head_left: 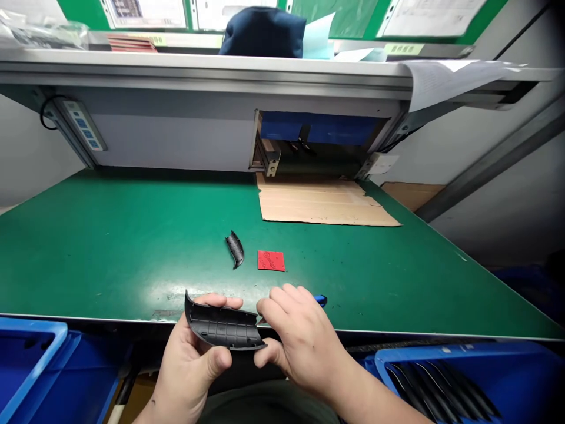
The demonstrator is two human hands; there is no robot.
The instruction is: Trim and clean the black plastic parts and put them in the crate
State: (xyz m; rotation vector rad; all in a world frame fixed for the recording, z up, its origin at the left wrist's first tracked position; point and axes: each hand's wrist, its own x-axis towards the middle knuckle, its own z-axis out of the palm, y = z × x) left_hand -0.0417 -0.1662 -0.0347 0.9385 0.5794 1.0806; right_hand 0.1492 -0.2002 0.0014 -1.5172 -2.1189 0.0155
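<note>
My left hand (pixel 189 359) is closed around a curved black plastic shell (pixel 225 328), its ribbed hollow inside facing up. The thumb presses the near edge, and fingers show behind the far edge. My right hand (pixel 300 335) is at the shell's right end, fingers curled and thumb by the edge. A blue-handled tool (pixel 321 301) sticks out behind this hand; most of it is hidden by the fingers, and its kind is unclear. Beyond the hands, a smaller curved black piece (pixel 235 249) lies on the green table beside a red rectangular pad (pixel 271 260) with dark markings.
A blue bin (pixel 441 352) at lower right holds several black shells. Another blue bin (pixel 48 353) stands at lower left. Flat cardboard (pixel 326 203) lies below an opening in the back panel. A shelf (pixel 198 70) spans the back, with a dark blue cloth item (pixel 263 32) on it.
</note>
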